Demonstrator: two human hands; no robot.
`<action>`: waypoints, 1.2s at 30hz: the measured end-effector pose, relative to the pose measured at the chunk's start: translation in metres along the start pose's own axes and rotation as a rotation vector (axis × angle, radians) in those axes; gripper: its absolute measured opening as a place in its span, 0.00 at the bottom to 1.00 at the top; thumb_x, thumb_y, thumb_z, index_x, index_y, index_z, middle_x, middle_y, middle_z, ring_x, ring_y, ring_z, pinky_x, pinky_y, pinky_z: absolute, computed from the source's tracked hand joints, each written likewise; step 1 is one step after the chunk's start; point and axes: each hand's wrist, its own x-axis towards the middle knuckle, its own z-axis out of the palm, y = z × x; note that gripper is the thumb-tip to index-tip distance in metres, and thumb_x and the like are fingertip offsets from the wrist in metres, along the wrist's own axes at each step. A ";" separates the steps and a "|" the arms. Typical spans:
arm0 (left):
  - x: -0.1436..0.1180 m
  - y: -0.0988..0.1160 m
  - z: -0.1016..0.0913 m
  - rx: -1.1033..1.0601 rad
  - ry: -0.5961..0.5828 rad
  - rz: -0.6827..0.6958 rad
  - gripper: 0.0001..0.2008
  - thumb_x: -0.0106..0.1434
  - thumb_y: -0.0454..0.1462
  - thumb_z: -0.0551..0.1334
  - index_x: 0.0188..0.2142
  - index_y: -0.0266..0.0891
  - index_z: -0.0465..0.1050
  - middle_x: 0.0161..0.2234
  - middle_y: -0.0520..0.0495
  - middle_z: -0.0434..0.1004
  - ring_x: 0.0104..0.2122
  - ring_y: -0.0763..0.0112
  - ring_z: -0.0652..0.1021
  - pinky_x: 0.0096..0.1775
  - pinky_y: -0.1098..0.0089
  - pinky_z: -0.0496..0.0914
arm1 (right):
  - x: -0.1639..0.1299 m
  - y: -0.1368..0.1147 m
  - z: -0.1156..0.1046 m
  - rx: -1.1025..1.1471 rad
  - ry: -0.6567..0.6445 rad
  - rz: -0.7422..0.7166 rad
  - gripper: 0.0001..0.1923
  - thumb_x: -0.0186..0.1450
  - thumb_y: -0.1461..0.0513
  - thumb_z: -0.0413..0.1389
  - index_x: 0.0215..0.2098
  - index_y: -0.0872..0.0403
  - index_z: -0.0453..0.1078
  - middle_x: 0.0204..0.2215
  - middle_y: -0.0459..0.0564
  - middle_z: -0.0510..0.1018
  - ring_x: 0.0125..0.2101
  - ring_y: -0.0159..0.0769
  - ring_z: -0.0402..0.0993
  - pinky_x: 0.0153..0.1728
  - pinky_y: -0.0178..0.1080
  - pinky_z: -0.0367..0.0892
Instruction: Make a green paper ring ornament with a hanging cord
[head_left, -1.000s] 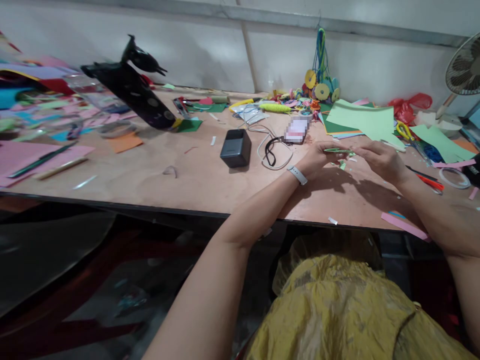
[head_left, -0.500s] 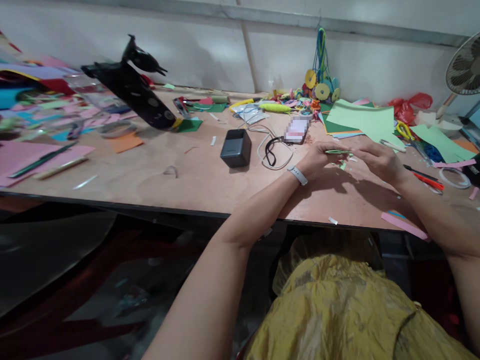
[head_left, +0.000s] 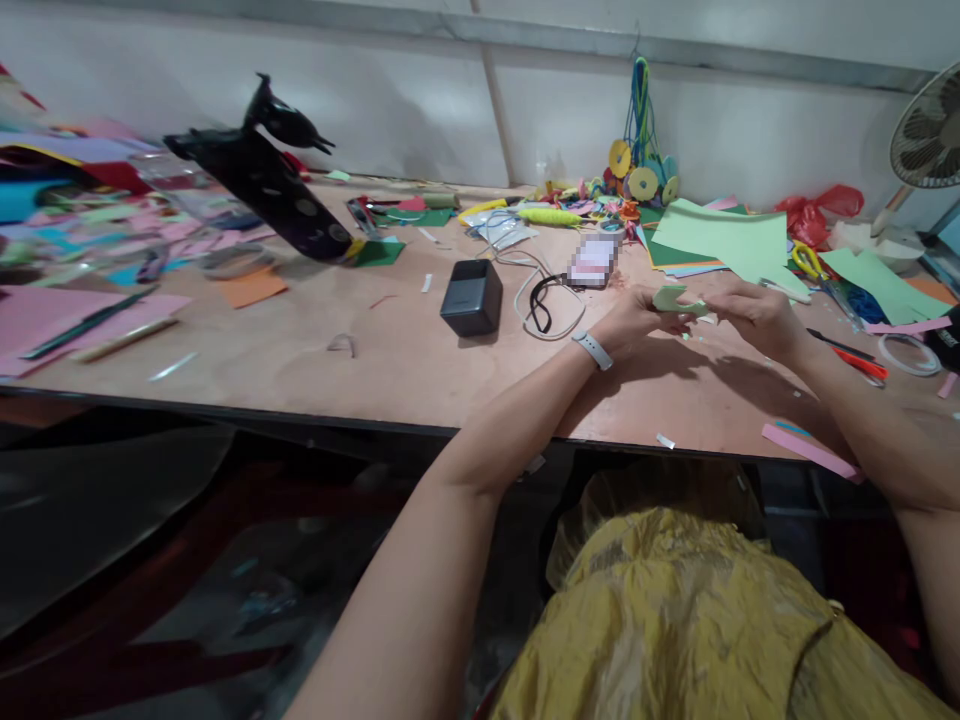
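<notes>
Above the right part of the wooden table (head_left: pixel 405 370), my left hand (head_left: pixel 634 312) pinches a small piece of light green paper (head_left: pixel 670 297). A white band is on that wrist. My right hand (head_left: pixel 757 315) is closed at the right end of the green paper, its thumb and fingers pressed together there. Small scraps of paper lie beneath the hands. Behind them is a phone (head_left: pixel 594 262) with a blurred screen.
Left of my hands stand a dark box (head_left: pixel 471 298) and a white cable (head_left: pixel 551 330). Light green sheets (head_left: pixel 720 240) and orange-handled scissors (head_left: pixel 859 365) lie right. A black bag-like item (head_left: pixel 277 190) leans at the left; a fan (head_left: pixel 930 135) stands at far right.
The green paper between my hands has tilted, so more of its flat face shows near my left fingers. Both hands stay in nearly the same place.
</notes>
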 end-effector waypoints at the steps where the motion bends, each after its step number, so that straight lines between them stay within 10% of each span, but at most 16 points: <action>1: -0.001 0.000 0.001 0.007 -0.012 -0.018 0.24 0.45 0.48 0.83 0.35 0.32 0.86 0.31 0.42 0.86 0.31 0.69 0.85 0.38 0.69 0.81 | 0.000 0.001 0.001 0.044 -0.011 0.034 0.13 0.76 0.56 0.56 0.46 0.45 0.85 0.40 0.52 0.88 0.41 0.42 0.85 0.44 0.45 0.81; 16: -0.002 0.012 0.012 0.113 0.001 -0.066 0.31 0.67 0.61 0.62 0.31 0.32 0.76 0.23 0.44 0.81 0.19 0.77 0.78 0.25 0.77 0.72 | 0.009 -0.024 0.005 0.565 0.025 0.614 0.26 0.61 0.41 0.69 0.38 0.55 0.80 0.25 0.49 0.81 0.22 0.34 0.78 0.26 0.39 0.77; 36: -0.005 0.014 0.031 0.056 0.078 -0.025 0.27 0.68 0.58 0.64 0.34 0.33 0.75 0.21 0.51 0.78 0.17 0.79 0.77 0.23 0.78 0.70 | 0.004 -0.032 0.024 0.542 0.173 0.577 0.26 0.62 0.40 0.67 0.37 0.54 0.79 0.23 0.45 0.77 0.22 0.33 0.75 0.27 0.39 0.77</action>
